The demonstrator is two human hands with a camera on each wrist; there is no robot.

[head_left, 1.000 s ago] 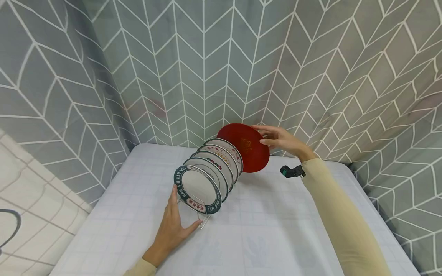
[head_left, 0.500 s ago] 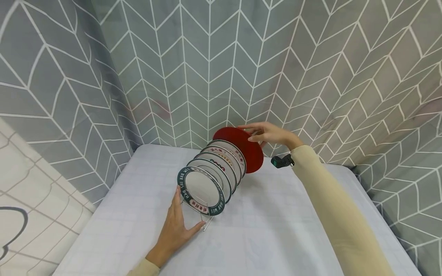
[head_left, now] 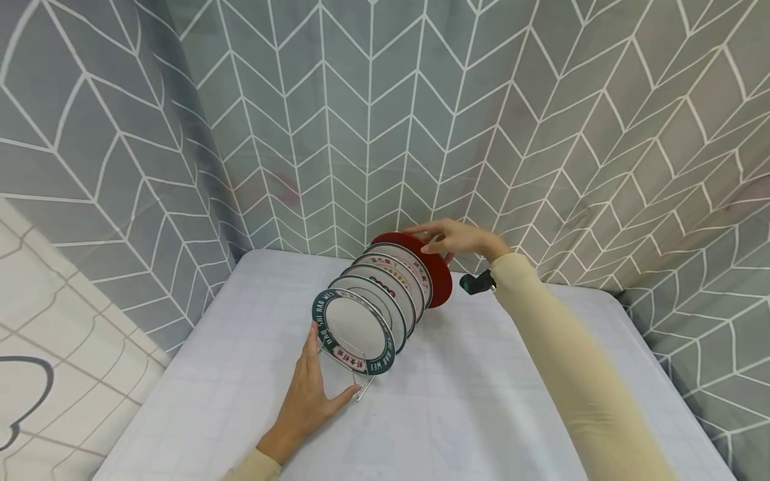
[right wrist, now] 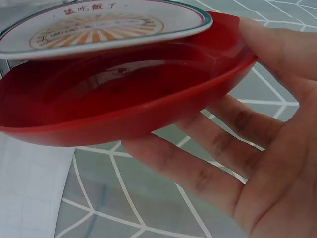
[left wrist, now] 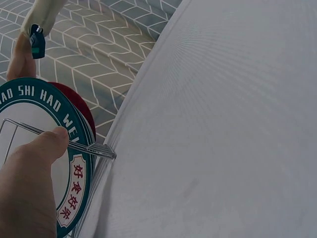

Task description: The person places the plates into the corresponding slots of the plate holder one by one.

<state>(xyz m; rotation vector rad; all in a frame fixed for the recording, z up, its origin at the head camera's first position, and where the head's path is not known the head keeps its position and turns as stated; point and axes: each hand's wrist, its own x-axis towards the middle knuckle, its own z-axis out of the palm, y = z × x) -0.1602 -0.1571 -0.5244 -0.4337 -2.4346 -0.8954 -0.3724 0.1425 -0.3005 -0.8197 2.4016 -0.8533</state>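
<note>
A row of several white plates with green rims leans in a wire plate rack. The front plate has a wide green band with lettering. My left hand holds the rack's near end; in the left wrist view its thumb presses on the wire, while its other fingers are mostly hidden. At the back of the row, my right hand grips a red plate by its upper right edge. The right wrist view shows the thumb on the red plate's rim, fingers against its underside, and a white patterned plate close before it.
The rack stands on a table with a pale cloth. Grey curtains with white zigzag lines hang close behind the table and along its sides. A black device is strapped at the right wrist.
My right hand has brought the red plate leftward and closer behind the white plates, which now cover more of it. The left hand stays at the rack.
</note>
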